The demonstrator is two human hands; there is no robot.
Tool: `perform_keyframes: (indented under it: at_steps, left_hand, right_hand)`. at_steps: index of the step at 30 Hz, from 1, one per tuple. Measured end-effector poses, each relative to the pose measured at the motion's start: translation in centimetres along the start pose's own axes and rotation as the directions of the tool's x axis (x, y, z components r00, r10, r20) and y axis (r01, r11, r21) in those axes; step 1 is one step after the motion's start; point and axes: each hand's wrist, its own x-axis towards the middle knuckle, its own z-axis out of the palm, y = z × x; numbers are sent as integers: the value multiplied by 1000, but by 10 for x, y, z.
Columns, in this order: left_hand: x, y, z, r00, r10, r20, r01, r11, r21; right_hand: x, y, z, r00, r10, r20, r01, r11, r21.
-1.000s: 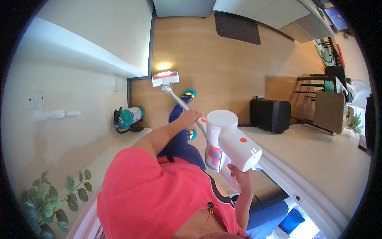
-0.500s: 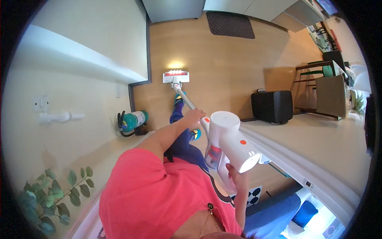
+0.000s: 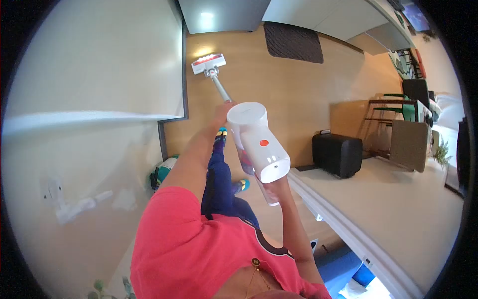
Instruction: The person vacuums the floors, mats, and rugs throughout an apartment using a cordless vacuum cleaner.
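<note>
A white stick vacuum (image 3: 264,144) with an orange dot stretches forward from my body. My left hand (image 3: 224,112) is closed on its tube, just beyond the round white top. Under the motor body, my right hand (image 3: 276,188) is wrapped around the handle, its fingers partly hidden. The floor head (image 3: 208,64), with a red roller strip and bright lights, lies on the wooden floor (image 3: 259,84) near the dark skirting at the left.
A green fire extinguisher (image 3: 166,169) stands by the left wall, partly behind my arm. Ahead are a grey cabinet (image 3: 224,15) and a dark mat (image 3: 294,42). To the right are a black suitcase-like box (image 3: 337,154) and a table with chairs (image 3: 409,144).
Both hands and the vacuum have moved forward and to the left. The floor head has slid forward towards the grey cabinet and turned slightly. My arms are stretched further out.
</note>
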Motion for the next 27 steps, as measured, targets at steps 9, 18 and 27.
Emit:
perform_keyframes:
  at_steps: [9,18,27]
  left_hand:
    - [95,-15,-116,981,194,30,-193,929,316]
    - [146,-42,-149,997,-2,-73,2,1000,3]
    - [16,-66,-117,898,-390,-201,425,887,178]
  right_hand:
    - [126,-43,39,999,46,8,-46,999,8]
    - [188,-86,35,995,34,89,-27,996,-80]
    - [184,-9,58,1000,-14,26,13,999,39]
